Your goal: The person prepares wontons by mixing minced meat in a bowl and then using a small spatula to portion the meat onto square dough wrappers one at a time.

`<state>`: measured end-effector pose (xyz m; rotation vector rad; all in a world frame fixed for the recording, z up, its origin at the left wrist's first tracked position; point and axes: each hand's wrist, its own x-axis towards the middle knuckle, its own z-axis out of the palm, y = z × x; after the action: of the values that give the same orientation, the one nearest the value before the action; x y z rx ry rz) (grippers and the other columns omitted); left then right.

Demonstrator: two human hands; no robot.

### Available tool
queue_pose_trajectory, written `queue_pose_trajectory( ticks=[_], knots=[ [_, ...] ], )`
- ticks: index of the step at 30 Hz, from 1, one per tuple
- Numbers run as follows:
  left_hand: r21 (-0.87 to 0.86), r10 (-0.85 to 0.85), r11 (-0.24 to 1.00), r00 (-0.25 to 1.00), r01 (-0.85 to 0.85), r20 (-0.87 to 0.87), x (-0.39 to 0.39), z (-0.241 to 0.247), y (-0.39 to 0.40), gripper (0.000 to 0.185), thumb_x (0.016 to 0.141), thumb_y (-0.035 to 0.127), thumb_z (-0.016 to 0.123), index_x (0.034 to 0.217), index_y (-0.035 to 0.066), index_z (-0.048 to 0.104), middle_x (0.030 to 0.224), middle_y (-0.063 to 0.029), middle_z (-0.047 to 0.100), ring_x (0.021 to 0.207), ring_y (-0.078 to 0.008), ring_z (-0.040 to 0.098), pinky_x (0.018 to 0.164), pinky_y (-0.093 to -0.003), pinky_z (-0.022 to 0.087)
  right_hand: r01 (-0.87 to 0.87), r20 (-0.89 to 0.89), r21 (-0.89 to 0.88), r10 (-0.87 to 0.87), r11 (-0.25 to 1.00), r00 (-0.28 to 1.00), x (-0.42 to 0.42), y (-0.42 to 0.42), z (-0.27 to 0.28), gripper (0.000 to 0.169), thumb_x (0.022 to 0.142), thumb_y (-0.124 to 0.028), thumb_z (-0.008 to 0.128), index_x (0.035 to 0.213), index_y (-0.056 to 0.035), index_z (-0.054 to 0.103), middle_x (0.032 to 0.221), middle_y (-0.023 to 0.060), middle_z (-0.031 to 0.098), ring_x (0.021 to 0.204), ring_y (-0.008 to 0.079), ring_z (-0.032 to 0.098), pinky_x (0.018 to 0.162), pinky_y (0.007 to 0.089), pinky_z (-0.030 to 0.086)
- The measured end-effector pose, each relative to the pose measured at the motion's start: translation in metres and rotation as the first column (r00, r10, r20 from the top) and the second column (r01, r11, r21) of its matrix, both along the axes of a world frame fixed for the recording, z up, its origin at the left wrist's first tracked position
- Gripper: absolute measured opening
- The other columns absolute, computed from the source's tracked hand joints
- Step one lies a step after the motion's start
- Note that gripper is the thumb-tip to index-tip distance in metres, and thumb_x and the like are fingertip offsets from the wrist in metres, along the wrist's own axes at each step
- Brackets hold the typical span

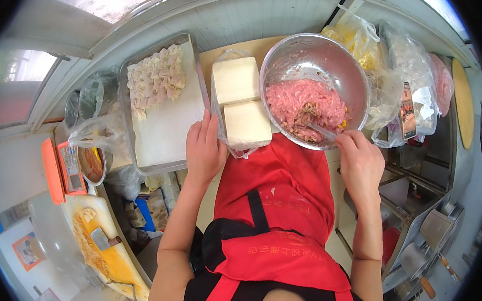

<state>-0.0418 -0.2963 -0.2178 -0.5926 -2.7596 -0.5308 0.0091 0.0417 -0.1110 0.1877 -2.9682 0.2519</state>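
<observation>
My right hand [360,159] grips the handle of a pale, narrow stirring tool [321,130], perhaps a spoon or spatula. Its tip is in pink minced meat [304,99], beside brown chopped bits and a few yellow kernels, inside a big stainless steel bowl [354,71]. My left hand [204,146] lies with its fingers stretched over the near right rim of a metal tray [171,167]. Folded wontons [156,79] fill the tray's far part, on a pale liner. Between hand and bowl sit two stacks of square dough wrappers [245,119] in an open plastic bag.
Filled plastic bags [410,70] and a propped phone [407,111] are right of the bowl. At left are an orange-cased calculator [71,167], a small metal bowl [95,163] and a scraper [101,238] on a yellow-stained board. Metal pans [415,260] stand at lower right.
</observation>
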Motion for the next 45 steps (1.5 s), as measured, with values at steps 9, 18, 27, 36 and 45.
queue_pose_trajectory(
  ticks=[9,18,27,36,45],
  knots=[
    [0.014,0.023,1.0,1.0,-0.022,-0.018,-0.002,0.017,0.006,0.064,0.079,0.005,0.068,0.14,-0.002,0.051,0.142,-0.0244,0.056,0.117,-0.0414,0.057,0.103,-0.0506,0.046,0.042,-0.034,0.056,-0.04,0.998,0.999,0.004,-0.002,0.011,0.018,0.082,-0.007,0.07,0.1,-0.012,0.069,0.1,0.0034,0.068,0.081,0.0238,0.068,0.068,0.0381,0.051],
    [0.55,-0.366,0.822,0.876,0.145,0.316,0.035,0.049,0.069,0.031,0.095,0.011,0.065,0.124,0.001,0.065,0.108,-0.0146,0.07,0.094,-0.0278,0.068,0.081,-0.0369,0.055,0.081,-0.013,-0.104,-0.083,0.991,0.996,0.011,0.005,0.017,0.014,0.09,-0.01,0.067,0.103,-0.0129,0.07,0.097,0.0041,0.069,0.073,0.0273,0.068,0.064,0.0388,0.053],
    [0.709,-0.689,0.401,0.319,-0.58,0.651,0.036,0.014,0.119,0.029,0.11,0.021,0.05,0.123,-0.002,0.062,0.106,-0.0103,0.07,0.086,-0.014,0.065,0.079,-0.029,0.054,-0.015,0.016,-0.076,0.016,0.997,1.0,0.01,0.013,0.017,0.021,0.081,-0.006,0.066,0.099,-0.0152,0.073,0.094,0.0002,0.069,0.072,0.0232,0.068,0.063,0.0367,0.053],
    [0.664,-0.662,0.336,0.334,-0.668,0.671,0.033,0.014,0.129,0.028,0.11,0.023,0.05,0.106,-0.001,0.063,0.097,-0.0105,0.072,0.079,-0.0141,0.065,0.077,-0.0294,0.053,0.001,-0.056,0.037,0.001,0.999,0.998,-0.01,0.007,0.006,0.02,0.079,-0.007,0.064,0.095,-0.0143,0.072,0.09,-0.0001,0.067,0.072,0.021,0.067,0.062,0.0366,0.052],
    [0.686,-0.672,0.33,0.349,-0.649,0.653,0.033,0.011,0.129,0.028,0.11,0.023,0.051,0.104,-0.002,0.063,0.097,-0.0115,0.072,0.08,-0.0142,0.065,0.078,-0.0298,0.054,-0.051,-0.041,0.033,0.052,0.998,0.998,-0.018,0.011,0.018,0.022,0.075,-0.011,0.066,0.095,-0.016,0.073,0.086,0.0011,0.064,0.07,0.0202,0.066,0.06,0.0343,0.05]
  ],
)
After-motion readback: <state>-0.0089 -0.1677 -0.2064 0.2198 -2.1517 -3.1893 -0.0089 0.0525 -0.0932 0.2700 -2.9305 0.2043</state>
